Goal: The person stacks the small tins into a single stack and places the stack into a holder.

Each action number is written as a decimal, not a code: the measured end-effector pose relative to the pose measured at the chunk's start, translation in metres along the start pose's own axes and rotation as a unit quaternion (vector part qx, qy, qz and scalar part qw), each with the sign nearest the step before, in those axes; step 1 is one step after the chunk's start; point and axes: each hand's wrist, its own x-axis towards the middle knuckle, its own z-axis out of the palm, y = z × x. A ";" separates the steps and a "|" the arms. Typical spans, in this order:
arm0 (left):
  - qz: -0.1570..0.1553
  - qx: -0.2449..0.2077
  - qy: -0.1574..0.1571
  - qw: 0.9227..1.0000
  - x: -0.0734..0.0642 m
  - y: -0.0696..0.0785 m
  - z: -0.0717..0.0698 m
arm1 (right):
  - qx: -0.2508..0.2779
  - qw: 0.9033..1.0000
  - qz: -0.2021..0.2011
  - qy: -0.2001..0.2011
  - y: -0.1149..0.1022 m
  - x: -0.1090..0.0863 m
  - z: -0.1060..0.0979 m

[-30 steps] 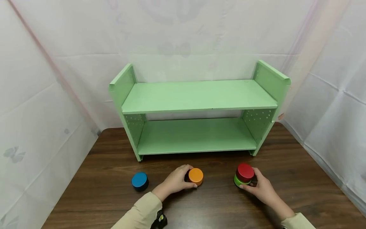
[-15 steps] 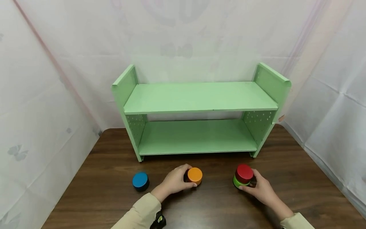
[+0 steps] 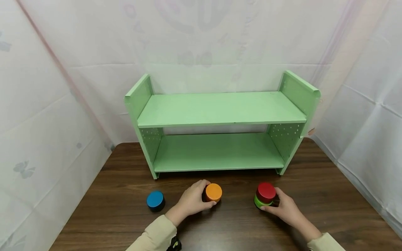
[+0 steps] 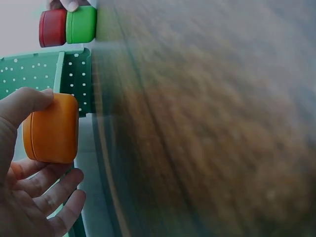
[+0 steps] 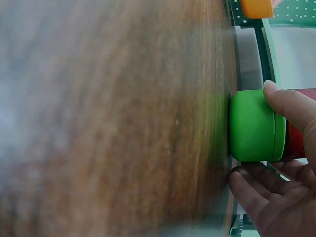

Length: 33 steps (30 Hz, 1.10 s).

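Observation:
An orange round tin [image 3: 214, 192] is gripped from the left by my left hand [image 3: 192, 199], thumb and fingers on its sides. In the left wrist view a narrow gap shows between this orange tin [image 4: 53, 128] and the table. My right hand [image 3: 285, 209] holds a green round tin [image 3: 260, 203] that has a red round tin [image 3: 266, 191] stacked on top. In the right wrist view the thumb presses the green tin [image 5: 254, 126] near its lid seam, and its base meets the tabletop. A blue round tin [image 3: 155, 199] stands alone left of my left hand.
A light green two-tier shelf [image 3: 220, 153] stands at the back of the dark wooden table [image 3: 119, 195], with raised side panels. White printed cloth [image 3: 204, 42] hangs behind and on both sides.
The head view has shifted slightly. Relative to the shelf, both hands have moved a little left with their tins, and the orange tin appears slightly higher. The blue tin stays put.

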 end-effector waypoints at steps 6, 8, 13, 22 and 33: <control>0.012 0.015 0.009 1.000 0.000 0.007 -0.004 | 0.003 1.000 0.002 -0.010 -0.002 0.001 0.001; 0.016 0.020 0.016 1.000 0.000 0.009 -0.004 | 0.006 1.000 0.002 -0.011 -0.002 0.001 0.001; 0.023 0.029 0.039 0.999 -0.001 0.014 -0.002 | 0.011 1.000 0.001 -0.014 -0.003 0.002 0.002; 0.012 0.014 0.049 0.999 -0.001 0.018 -0.002 | 0.016 1.000 -0.011 -0.018 -0.003 0.004 0.006; 0.017 0.028 0.086 0.996 -0.002 0.020 -0.006 | 0.019 0.999 -0.029 -0.029 -0.008 0.006 0.012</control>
